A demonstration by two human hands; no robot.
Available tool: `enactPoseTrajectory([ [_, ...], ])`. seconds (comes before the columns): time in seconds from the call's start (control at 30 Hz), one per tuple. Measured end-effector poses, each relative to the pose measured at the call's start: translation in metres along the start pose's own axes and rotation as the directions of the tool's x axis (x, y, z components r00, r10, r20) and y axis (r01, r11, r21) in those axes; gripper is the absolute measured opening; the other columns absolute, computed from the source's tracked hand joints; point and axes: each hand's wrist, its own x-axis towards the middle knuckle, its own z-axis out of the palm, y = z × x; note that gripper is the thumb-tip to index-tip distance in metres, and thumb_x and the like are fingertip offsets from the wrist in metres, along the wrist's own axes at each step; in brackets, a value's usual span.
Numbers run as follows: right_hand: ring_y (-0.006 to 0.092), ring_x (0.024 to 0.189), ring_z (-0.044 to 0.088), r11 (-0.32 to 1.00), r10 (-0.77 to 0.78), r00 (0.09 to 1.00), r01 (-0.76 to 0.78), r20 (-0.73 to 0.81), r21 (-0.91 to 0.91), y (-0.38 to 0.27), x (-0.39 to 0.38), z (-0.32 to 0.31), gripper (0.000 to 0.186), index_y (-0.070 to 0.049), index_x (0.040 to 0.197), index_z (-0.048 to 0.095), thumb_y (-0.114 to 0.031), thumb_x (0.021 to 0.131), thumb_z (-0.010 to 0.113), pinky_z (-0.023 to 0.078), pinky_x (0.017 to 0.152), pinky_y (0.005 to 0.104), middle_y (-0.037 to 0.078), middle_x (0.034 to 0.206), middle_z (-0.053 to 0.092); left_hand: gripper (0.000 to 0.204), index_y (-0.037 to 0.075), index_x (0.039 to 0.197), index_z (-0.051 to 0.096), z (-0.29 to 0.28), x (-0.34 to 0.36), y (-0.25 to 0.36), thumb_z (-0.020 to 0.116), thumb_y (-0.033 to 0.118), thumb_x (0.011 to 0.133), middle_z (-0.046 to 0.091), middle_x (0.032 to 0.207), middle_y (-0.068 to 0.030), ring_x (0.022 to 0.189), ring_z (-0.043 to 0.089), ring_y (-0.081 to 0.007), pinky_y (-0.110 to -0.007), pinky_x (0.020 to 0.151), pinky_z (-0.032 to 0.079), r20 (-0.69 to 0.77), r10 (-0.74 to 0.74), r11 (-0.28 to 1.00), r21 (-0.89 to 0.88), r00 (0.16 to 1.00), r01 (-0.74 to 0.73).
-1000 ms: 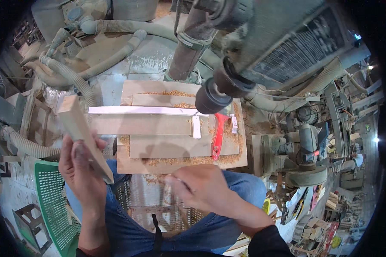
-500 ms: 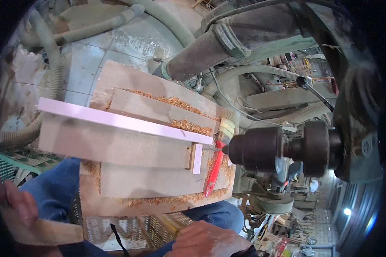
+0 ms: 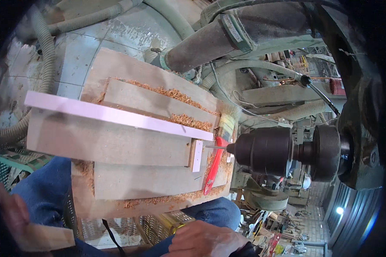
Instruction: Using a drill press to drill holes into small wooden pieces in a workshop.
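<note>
Holding a wood block (image 3: 49, 238), the left hand (image 3: 13, 210) appears lower now.

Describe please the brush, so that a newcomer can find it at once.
At the right, a big dark drill chuck points left toward stacked wooden boards. Just left of the chuck, on the boards' right end, lies the brush. Its bright red handle sets it apart from the long pale strip and brown shavings nearby.

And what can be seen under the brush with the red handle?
Wood shavings and the wooden board show beside the red-handled brush. Whatever lies directly beneath it is covered, so I cannot tell.
</note>
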Motion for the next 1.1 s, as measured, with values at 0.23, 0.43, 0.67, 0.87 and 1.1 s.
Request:
enactPoseTrajectory([
  [0.23,0.0250,0.063,0.061,0.998,0.060,0.977,-0.054,-0.202,0.036,0.002,-0.002,0.018,0.020,-0.005,0.096,0.069,-0.021,0.084,0.071,0.045,0.056,0.0356,0.007,0.071,0.062,0.053,-0.003,0.130,0.046,0.031,-0.018,0.028,0.060,0.029,0.090,0.055,0.101,-0.0113,0.081,0.056,-0.0166,-0.025,0.068,0.045,-0.044,0.014,0.988,0.157,0.999,-0.007],
  [0.43,0.0208,0.064,0.065,0.995,0.052,0.892,-0.011,-0.450,0.094,-0.011,-0.014,0.017,0.020,0.000,0.097,0.071,-0.017,0.088,0.065,0.049,0.057,0.0322,0.011,0.076,0.068,0.035,-0.001,0.117,0.062,0.066,0.000,0.025,0.063,0.006,0.083,0.060,0.099,-0.0079,0.082,0.058,-0.0159,-0.026,0.071,0.047,0.316,0.256,0.853,0.371,0.913,-0.368],
  [0.67,0.0095,0.062,0.062,0.976,0.074,0.617,0.117,-0.783,0.185,-0.003,-0.031,0.027,0.016,0.002,0.097,0.067,-0.010,0.094,0.057,0.047,0.053,0.0236,0.006,0.074,0.066,0.029,0.008,0.106,0.067,0.093,0.025,0.026,0.067,0.009,0.077,0.058,0.093,-0.0085,0.083,0.058,-0.0252,-0.036,0.073,0.049,0.742,0.284,0.235,0.560,0.607,-0.794],
  [0.87,0.0088,0.053,0.050,0.908,-0.005,0.129,0.417,-0.992,0.050,-0.001,-0.039,0.004,0.022,0.004,0.091,0.064,-0.014,0.096,0.052,0.039,0.051,0.0238,0.004,0.062,0.056,0.033,0.007,0.106,0.068,0.119,0.039,-0.026,0.069,0.008,0.073,0.054,0.096,-0.0075,0.095,0.054,-0.0266,-0.038,0.079,0.045,0.836,0.116,0.099,0.528,0.537,-0.843],
  [1.1,0.0101,0.048,0.046,0.850,0.067,0.040,0.522,-0.997,0.078,0.007,-0.048,-0.015,0.025,0.004,0.090,0.063,-0.018,0.096,0.054,0.038,0.052,0.0251,0.005,0.057,0.054,0.031,0.009,0.105,0.070,0.136,0.044,-0.043,0.069,0.011,0.075,0.053,0.097,-0.0061,0.096,0.053,-0.0252,-0.039,0.081,0.044,0.858,0.211,-0.021,0.484,0.469,-0.875],
])
